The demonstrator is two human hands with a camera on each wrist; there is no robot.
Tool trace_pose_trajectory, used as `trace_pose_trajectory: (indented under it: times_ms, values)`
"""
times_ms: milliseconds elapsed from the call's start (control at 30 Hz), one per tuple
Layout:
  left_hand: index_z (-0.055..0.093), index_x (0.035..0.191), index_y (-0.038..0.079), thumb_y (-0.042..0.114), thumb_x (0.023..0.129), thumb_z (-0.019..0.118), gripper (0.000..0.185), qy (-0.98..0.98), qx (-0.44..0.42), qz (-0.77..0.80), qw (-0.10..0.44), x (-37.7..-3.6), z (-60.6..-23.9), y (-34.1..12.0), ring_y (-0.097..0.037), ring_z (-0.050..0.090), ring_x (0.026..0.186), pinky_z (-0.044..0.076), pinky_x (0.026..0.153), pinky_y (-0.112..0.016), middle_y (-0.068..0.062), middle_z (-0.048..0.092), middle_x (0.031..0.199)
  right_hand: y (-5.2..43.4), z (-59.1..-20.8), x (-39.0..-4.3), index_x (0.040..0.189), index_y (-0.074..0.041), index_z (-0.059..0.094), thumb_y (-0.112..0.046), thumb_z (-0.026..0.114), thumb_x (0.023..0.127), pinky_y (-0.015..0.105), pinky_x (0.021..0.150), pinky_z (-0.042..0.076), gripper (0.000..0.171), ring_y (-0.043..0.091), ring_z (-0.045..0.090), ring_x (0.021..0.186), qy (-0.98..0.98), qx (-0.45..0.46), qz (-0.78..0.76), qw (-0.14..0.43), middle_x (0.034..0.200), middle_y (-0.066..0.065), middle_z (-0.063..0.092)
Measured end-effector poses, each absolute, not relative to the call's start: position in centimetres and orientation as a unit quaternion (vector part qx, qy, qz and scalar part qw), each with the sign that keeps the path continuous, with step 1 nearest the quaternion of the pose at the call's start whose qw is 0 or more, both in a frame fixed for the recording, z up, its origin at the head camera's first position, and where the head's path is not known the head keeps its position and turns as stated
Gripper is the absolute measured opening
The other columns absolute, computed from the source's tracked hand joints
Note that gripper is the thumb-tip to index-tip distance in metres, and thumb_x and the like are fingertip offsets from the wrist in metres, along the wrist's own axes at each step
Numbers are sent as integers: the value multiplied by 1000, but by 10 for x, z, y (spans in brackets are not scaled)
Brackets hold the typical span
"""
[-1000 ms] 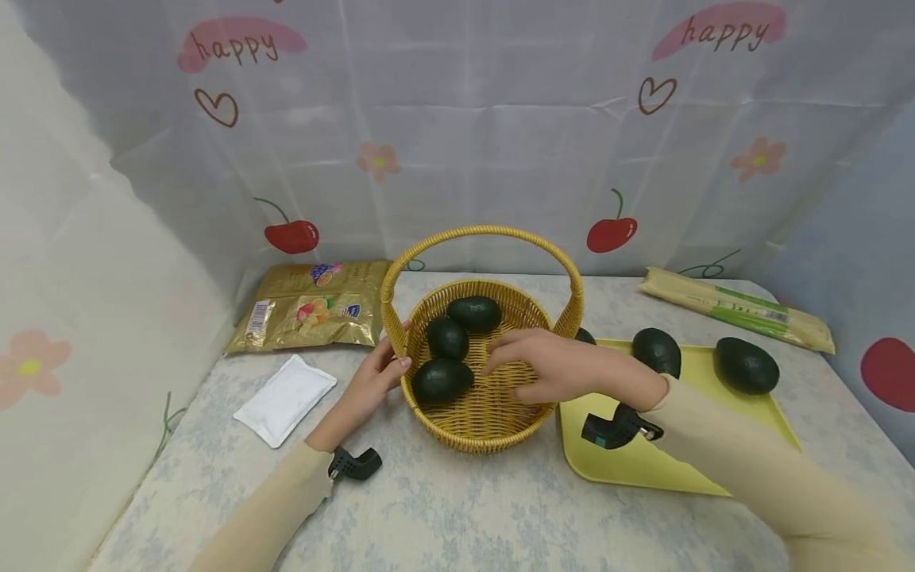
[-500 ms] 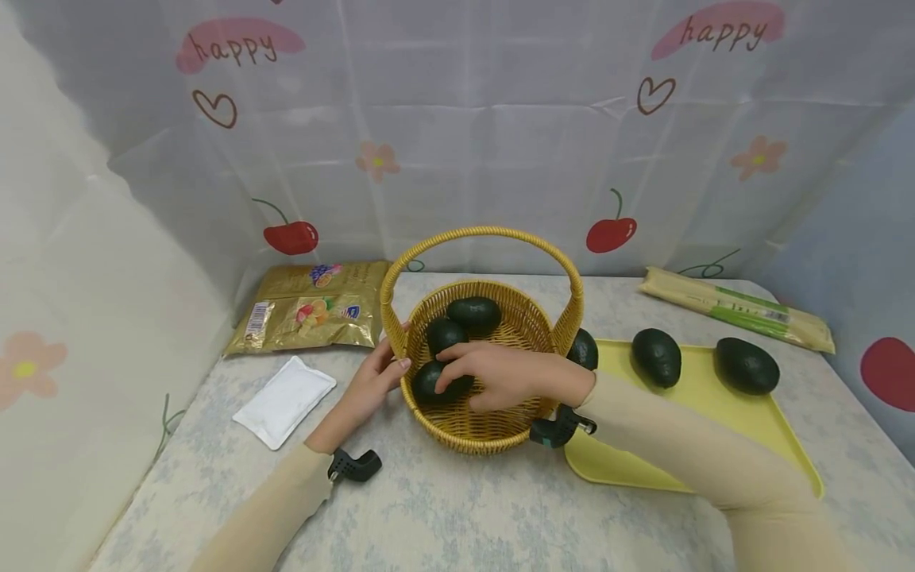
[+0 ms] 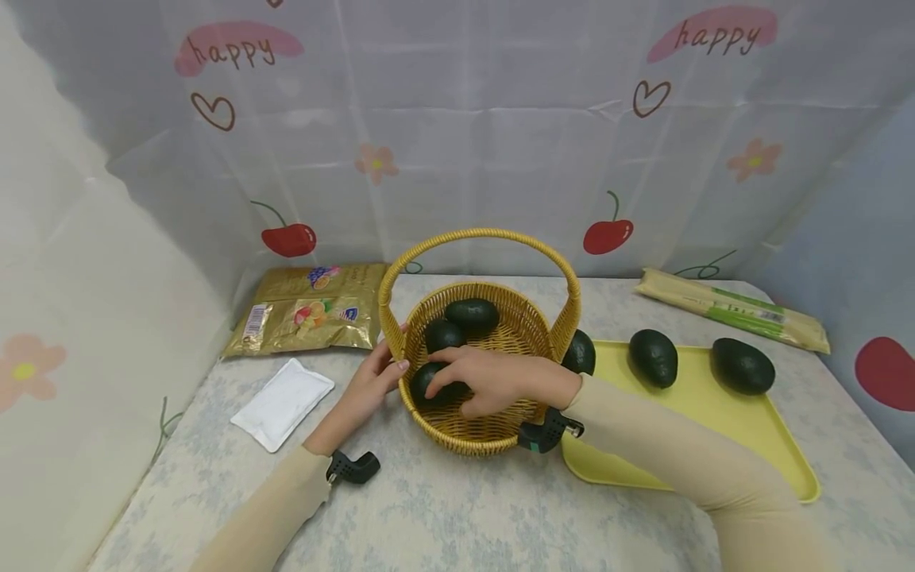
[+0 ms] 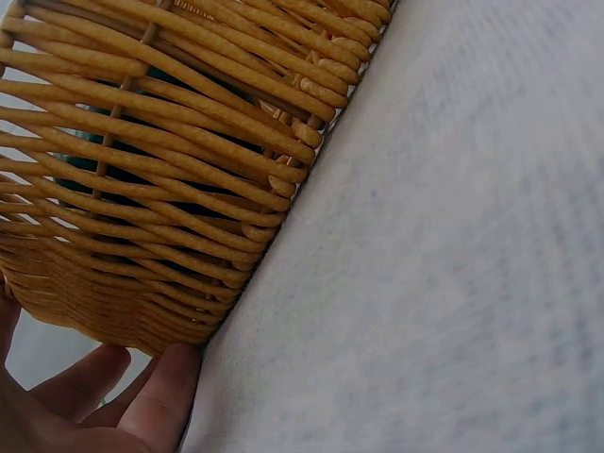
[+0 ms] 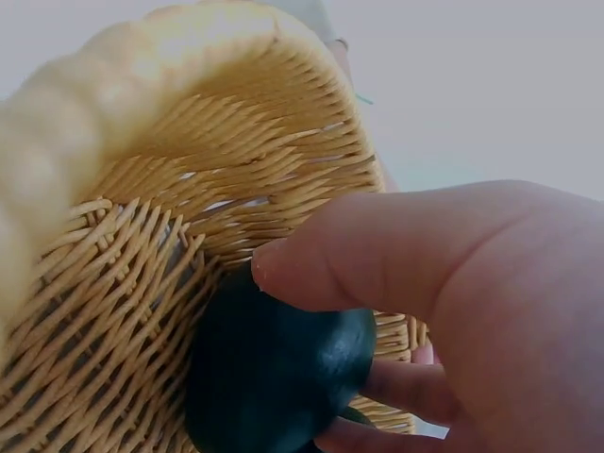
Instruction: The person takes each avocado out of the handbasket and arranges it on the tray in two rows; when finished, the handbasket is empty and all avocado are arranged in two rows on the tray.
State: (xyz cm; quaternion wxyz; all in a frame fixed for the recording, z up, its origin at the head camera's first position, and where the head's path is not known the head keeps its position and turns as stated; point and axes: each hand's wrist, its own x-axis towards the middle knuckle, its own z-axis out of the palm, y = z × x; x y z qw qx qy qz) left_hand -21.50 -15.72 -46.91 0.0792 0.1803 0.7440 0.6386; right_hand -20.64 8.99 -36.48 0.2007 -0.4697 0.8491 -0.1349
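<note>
A yellow wicker basket with a tall hoop handle stands mid-table. Inside, along its left side, lie three dark green avocados. My right hand reaches in and grips the nearest avocado, thumb on one side and fingers on the other. Behind it are a second avocado and a third avocado at the back. At the basket's left side, my left hand steadies it, its thumb near the rim. In the left wrist view, extended fingers touch the outer wall low down, near the tabletop.
Right of the basket lies a yellow tray with three more avocados, one partly behind the handle. Beyond it is a long beige-and-green packet. At left lie a gold foil bag and a white pouch.
My right hand has moved left and down across the basket, from above its middle onto the nearest avocado, and now grips it. The left hand stays at the basket's side.
</note>
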Motion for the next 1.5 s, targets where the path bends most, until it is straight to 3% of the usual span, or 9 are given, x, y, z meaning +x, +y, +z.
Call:
trace_pose_trajectory:
  times_ms: [167,333,500,800,1000,1233,1500]
  values:
    - [24,164,15,16,106,49,63,744,180,639,79,-215,-469,-157,-46,43,142,54,93,-25,-25,32,163,88,-364,-205,137,-21,66,-8,70,89,52,117,40,49,37,36,150,852,-463,-136,203,163,21,33]
    - [23,164,13,15,106,48,63,741,182,641,78,-214,-470,-157,-46,43,142,55,94,-25,-25,32,163,86,-364,-200,138,-23,65,-8,70,90,44,105,49,50,34,50,136,854,-453,-141,212,154,21,41]
    - [23,164,12,15,106,49,63,740,185,642,75,-214,-470,-157,-46,42,143,54,95,-26,-25,31,164,85,-365,-195,136,-25,66,-9,70,92,35,97,51,46,28,55,125,858,-441,-150,217,142,16,47]
    - [23,164,14,15,106,49,63,739,185,643,76,-215,-469,-157,-44,42,142,54,94,-24,-24,32,164,85,-369,-184,137,-26,64,-13,63,100,41,109,49,40,26,50,138,862,-429,-155,223,148,11,50]
    - [23,164,13,14,106,49,63,738,188,643,73,-214,-469,-157,-46,42,143,54,94,-24,-25,31,164,90,-376,-181,137,-29,64,-16,66,98,40,104,48,41,23,53,129,866,-412,-182,218,142,7,54]
    - [24,164,14,15,106,49,63,741,182,642,77,-213,-469,-157,-45,41,144,54,95,-25,-24,31,164,95,-384,-181,141,-26,62,-16,65,98,44,110,46,44,27,49,139,853,-420,-222,218,152,8,50]
    - [24,163,12,15,106,49,63,743,182,640,74,-213,-468,-156,-45,42,143,54,97,-29,-25,32,163,97,-388,-184,142,-23,61,-17,65,98,41,108,47,45,26,50,137,842,-439,-238,204,149,6,55]
